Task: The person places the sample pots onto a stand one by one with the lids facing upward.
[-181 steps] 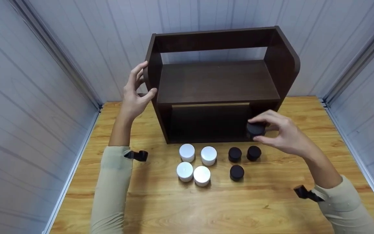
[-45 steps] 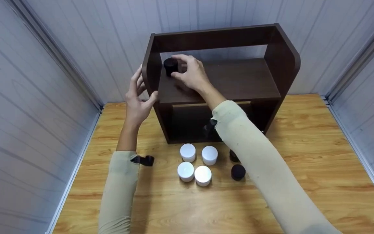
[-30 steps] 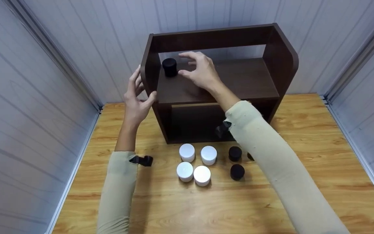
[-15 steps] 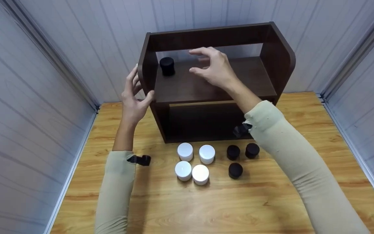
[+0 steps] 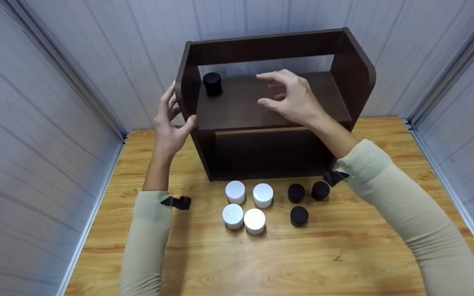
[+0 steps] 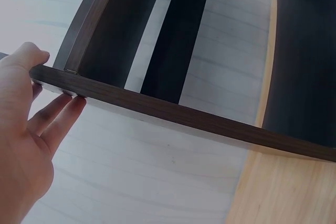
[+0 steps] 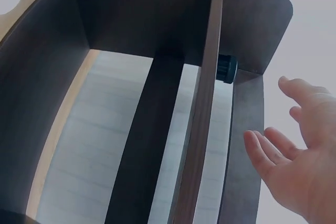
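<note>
A dark brown two-tier shelf (image 5: 274, 102) stands at the back of the floor. My left hand (image 5: 171, 127) holds its left side panel, thumb over the front edge and fingers on the outer face, as the left wrist view (image 6: 31, 124) also shows. On the upper board, at the left end, stands a black lidded jar (image 5: 212, 83). Over the middle of that board hovers my right hand (image 5: 294, 96), fingers spread apart from the thumb and nothing between them. The right wrist view shows this hand (image 7: 299, 150) apart from the jar (image 7: 227, 69).
Several white round jars (image 5: 254, 221) form a cluster on the wood-grain floor (image 5: 261, 263) before the shelf. Three black jars (image 5: 299, 216) sit to their right. Pale panelled walls (image 5: 47, 135) close in the back and both sides.
Six seconds ago my right hand held a black jar before the shelf. It has let go of the jar on the upper board and drawn away rightward. My left hand stays on the panel.
</note>
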A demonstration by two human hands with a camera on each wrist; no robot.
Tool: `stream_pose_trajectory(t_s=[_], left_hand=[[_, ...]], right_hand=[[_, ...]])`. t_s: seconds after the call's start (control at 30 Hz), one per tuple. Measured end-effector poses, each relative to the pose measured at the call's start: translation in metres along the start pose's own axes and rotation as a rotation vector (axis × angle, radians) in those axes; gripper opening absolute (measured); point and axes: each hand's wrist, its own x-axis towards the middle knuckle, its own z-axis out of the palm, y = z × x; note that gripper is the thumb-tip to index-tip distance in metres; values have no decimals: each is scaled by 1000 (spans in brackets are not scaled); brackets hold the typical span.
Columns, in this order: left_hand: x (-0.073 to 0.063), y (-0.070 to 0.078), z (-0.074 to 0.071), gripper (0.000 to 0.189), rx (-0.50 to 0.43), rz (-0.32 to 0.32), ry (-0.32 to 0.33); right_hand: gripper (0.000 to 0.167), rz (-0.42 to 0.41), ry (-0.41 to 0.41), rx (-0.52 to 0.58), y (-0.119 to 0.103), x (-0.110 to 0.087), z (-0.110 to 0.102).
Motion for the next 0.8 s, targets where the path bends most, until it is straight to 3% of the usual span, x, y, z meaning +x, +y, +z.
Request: stream_pose_trajectory(t_s=[0.3, 0.53, 0.8], left_hand=[[-2, 3, 4, 85, -22, -69, -8], [-5, 1, 9, 98, 16, -97, 5], [-7, -2, 11, 104, 47, -75, -4]], right_hand=[[53, -41, -9, -54, 4, -33, -11], [50, -68, -33, -93, 5, -56, -13], [48, -97, -63, -102, 4, -82, -14]])
